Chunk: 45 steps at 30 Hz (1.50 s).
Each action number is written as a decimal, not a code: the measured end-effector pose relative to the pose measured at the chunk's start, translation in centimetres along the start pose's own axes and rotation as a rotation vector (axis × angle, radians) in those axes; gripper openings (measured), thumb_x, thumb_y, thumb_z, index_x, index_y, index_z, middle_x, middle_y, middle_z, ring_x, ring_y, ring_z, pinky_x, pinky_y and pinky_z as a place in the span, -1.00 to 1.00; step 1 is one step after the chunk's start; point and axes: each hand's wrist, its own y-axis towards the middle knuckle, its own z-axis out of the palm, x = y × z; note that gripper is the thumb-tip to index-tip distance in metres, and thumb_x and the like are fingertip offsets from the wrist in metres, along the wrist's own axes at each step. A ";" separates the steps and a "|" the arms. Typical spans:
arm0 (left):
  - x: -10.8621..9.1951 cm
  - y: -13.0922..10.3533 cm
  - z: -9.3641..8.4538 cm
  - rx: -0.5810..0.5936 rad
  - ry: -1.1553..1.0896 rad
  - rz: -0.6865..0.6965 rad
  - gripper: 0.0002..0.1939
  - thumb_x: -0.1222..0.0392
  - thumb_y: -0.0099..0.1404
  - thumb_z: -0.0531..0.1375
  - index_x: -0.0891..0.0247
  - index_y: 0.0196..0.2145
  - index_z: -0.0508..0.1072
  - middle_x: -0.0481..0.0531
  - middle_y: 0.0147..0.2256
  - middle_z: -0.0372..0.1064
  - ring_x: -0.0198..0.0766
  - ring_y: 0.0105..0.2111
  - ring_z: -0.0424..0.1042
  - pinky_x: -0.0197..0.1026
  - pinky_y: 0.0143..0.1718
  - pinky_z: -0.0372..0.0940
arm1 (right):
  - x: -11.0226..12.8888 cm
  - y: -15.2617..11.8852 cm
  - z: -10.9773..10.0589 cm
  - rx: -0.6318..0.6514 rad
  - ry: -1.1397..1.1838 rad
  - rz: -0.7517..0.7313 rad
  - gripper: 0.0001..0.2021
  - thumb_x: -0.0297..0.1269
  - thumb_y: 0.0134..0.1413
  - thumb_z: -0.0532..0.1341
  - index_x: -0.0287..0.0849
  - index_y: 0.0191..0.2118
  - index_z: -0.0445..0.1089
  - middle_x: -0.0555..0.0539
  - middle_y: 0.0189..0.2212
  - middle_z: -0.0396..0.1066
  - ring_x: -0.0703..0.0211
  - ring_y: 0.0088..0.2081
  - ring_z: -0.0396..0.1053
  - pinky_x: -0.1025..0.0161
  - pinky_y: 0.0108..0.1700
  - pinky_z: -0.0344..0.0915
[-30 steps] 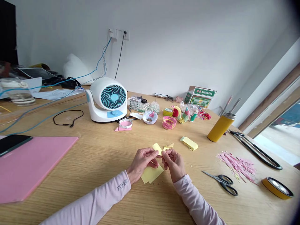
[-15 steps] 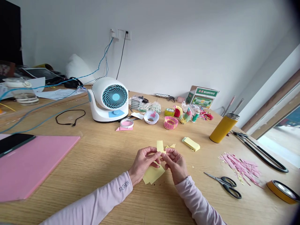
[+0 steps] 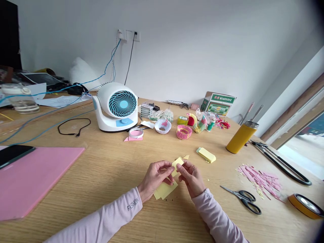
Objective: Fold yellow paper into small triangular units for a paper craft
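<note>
A small piece of yellow paper (image 3: 177,163) is pinched between both hands above the table. My left hand (image 3: 156,176) grips its left edge with thumb and fingers, while my right hand (image 3: 190,176) has its thumb on the right side. Under my left hand lie several larger yellow paper sheets (image 3: 165,191), partly hidden by the fingers. Behind the right fingers, small folded yellow pieces (image 3: 186,157) show in part. A stack of yellow paper strips (image 3: 206,155) rests farther right.
Scissors (image 3: 242,197) lie right of my hands, near pink paper scraps (image 3: 262,180) and a tape roll (image 3: 306,206). A yellow tumbler (image 3: 241,137) stands behind them. Folded-paper rings (image 3: 184,132), a white fan (image 3: 116,108) and a green box (image 3: 219,104) are farther back. Pink board (image 3: 48,172) lies left.
The yellow paper, upright with a crosswise fold at its bottom before, is now tilted to the right and looks more compact. My right thumb has moved up onto it.
</note>
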 end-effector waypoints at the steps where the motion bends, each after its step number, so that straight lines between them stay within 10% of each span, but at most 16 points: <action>1: 0.0 0.0 0.0 0.008 0.015 0.001 -0.69 0.05 0.07 0.27 0.38 -0.34 0.40 -0.07 -0.58 0.31 -0.40 -0.63 0.32 -0.33 -0.58 0.28 | 0.0 0.0 -0.1 -0.016 0.009 -0.011 -0.68 -0.16 -0.24 0.38 -0.24 -0.33 0.46 -0.01 -0.49 0.36 0.32 -0.51 0.25 0.46 -0.64 0.18; 26: -0.2 0.1 -0.9 0.060 0.223 0.021 -0.71 0.03 0.12 0.22 0.37 -0.41 0.39 -0.11 -0.70 0.26 -0.41 -0.74 0.28 -0.41 -0.73 0.13 | 1.1 0.0 -3.2 0.393 -0.469 -0.295 -0.81 -0.18 0.05 0.19 -0.16 -0.34 0.48 -0.20 -0.17 0.35 0.01 -0.15 0.31 0.25 -0.36 0.29; 45: -0.1 0.1 -0.9 0.119 0.153 -0.032 -0.67 0.03 0.13 0.23 0.39 -0.30 0.40 -0.01 -0.59 0.38 -0.37 -0.63 0.37 -0.32 -0.57 0.30 | -0.1 0.5 -2.5 0.190 -0.476 -0.165 -0.74 -0.10 0.01 0.22 -0.24 -0.43 0.42 -0.04 -0.53 0.37 0.22 -0.47 0.30 0.27 -0.39 0.23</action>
